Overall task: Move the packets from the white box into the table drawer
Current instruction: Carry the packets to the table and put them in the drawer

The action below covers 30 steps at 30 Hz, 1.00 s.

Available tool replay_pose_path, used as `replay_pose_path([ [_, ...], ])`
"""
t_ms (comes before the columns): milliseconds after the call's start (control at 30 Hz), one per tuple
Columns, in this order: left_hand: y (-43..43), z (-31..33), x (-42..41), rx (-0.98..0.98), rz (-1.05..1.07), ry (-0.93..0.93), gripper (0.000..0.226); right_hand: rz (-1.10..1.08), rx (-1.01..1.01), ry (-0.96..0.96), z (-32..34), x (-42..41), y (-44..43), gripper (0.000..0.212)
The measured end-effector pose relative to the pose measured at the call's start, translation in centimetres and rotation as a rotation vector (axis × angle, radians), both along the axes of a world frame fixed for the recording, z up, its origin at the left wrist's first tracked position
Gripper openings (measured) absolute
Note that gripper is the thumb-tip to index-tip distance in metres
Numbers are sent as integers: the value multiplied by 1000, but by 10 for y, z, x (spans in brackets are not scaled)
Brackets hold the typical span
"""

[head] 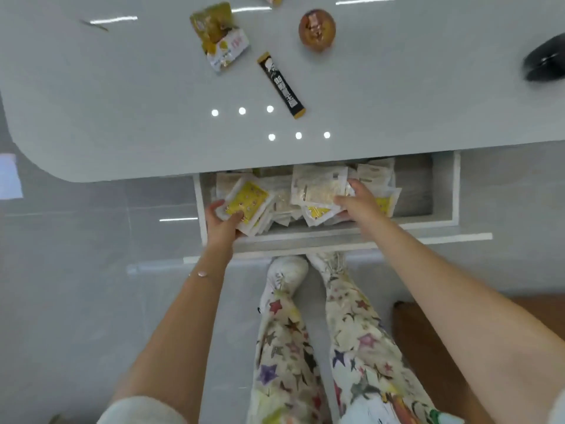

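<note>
The table drawer (443, 191) is pulled out below the white table edge, and a heap of white and yellow packets (284, 203) fills its left and middle part. My left hand (221, 220) grips a stack of yellow-faced packets (247, 200) at the drawer's left end. My right hand (356, 200) rests on a large pale packet (318, 185) in the middle of the heap, fingers curled over its edge. The white box is out of view.
On the table (122, 117) lie a black stick sachet (281, 84), a yellow and white packet pile (220, 38), a round brown object (317, 29) and a dark object (545, 59) at the right edge. My legs and shoes stand below the drawer front.
</note>
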State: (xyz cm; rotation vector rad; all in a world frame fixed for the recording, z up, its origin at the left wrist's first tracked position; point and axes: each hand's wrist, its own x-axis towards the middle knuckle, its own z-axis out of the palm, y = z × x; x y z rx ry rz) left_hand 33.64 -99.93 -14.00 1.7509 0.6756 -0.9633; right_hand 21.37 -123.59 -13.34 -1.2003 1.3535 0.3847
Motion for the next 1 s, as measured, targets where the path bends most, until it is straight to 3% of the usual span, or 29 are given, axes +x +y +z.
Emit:
replay_pose_path([
  [167, -7, -37, 3, 19, 38, -39, 46, 83, -52, 34, -42, 5, -4, 59],
  [333, 3, -15, -4, 187, -349, -226, 64, 251, -204, 17, -15, -8, 3, 57],
  [433, 7, 24, -7, 317, -519, -377, 54, 449, -275, 12, 28, -13, 5, 64],
  [533, 6, 87, -8, 351, -649, -431, 48, 720, -341, -3, 90, -8, 7, 63],
  [700, 16, 231, -8, 490, -969, -575, 59, 1079, -585, -135, 244, 27, 5, 60],
  [1000, 63, 423, -29, 661, -900, -746, 69, 1508, -910, -277, 439, 84, 76, 70],
])
